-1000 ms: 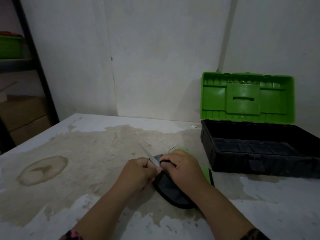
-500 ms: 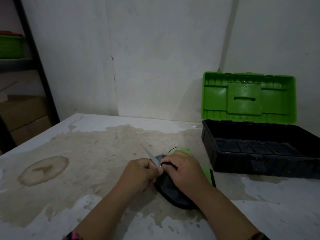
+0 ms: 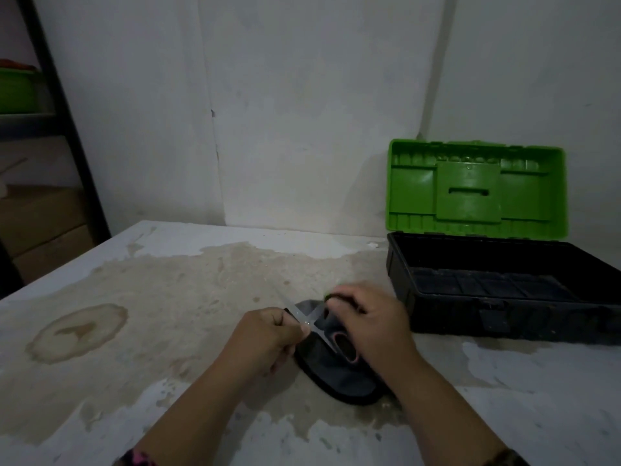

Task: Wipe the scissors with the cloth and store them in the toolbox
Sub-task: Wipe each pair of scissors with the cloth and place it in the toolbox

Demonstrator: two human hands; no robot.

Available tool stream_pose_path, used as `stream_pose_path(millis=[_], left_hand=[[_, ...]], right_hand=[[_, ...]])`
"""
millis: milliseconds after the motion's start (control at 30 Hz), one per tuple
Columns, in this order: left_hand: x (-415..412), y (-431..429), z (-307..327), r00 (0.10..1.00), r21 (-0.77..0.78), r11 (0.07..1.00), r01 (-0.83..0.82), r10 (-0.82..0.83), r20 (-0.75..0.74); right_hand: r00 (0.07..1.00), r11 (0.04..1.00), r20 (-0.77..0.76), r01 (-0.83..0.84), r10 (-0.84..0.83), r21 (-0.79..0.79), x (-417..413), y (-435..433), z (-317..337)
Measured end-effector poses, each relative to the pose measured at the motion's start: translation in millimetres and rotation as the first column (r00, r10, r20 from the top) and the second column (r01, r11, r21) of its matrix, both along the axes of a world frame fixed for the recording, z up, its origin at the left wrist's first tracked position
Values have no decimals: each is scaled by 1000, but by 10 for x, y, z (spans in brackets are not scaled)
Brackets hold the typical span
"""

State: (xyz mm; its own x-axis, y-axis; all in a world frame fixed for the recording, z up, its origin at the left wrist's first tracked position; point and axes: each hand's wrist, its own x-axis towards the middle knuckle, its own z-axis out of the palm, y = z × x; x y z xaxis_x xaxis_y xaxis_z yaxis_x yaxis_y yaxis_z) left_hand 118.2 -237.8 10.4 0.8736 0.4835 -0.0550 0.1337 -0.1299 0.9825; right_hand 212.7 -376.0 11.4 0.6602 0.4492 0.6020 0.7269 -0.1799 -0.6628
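Observation:
The scissors (image 3: 302, 317) lie with blades spread in a V over a dark grey cloth (image 3: 336, 375) on the table. My left hand (image 3: 265, 338) pinches them near the pivot, and one blade points up and left past it. My right hand (image 3: 369, 324) grips a fold of the cloth, green at its edge, around the other blade. A dark handle loop (image 3: 346, 348) shows under my right palm. The toolbox (image 3: 504, 317) stands open at the right, with a black base and a raised green lid (image 3: 477, 190).
The table top (image 3: 168, 297) is stained and patchy, with a round brown mark (image 3: 77, 331) at the left. A white wall rises behind. A dark shelf frame (image 3: 67, 129) with a green bin stands at the far left, beyond the table's edge.
The scissor blades have spread apart. My right hand has shifted up and right with the cloth along one blade, uncovering a handle loop. My left hand has stayed in place.

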Motion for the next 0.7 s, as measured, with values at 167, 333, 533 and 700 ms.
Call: stream_pose_path(millis=[167, 333, 533, 700], left_hand=[[9, -12, -6, 999, -3, 999, -32, 32, 25], [11, -17, -30, 998, 13, 999, -46, 46, 35], [36, -73, -5, 999, 16, 1000, -18, 17, 39], [38, -104, 24, 999, -4, 1000, -4, 4, 33]], right_hand=[[997, 989, 74, 42, -31, -141, 16, 128, -52], [998, 987, -55, -41, 33, -153, -112, 160, -66], [957, 1000, -291, -11, 11, 3, -79, 146, -40], [909, 997, -417, 20, 13, 75, -27, 141, -13]])
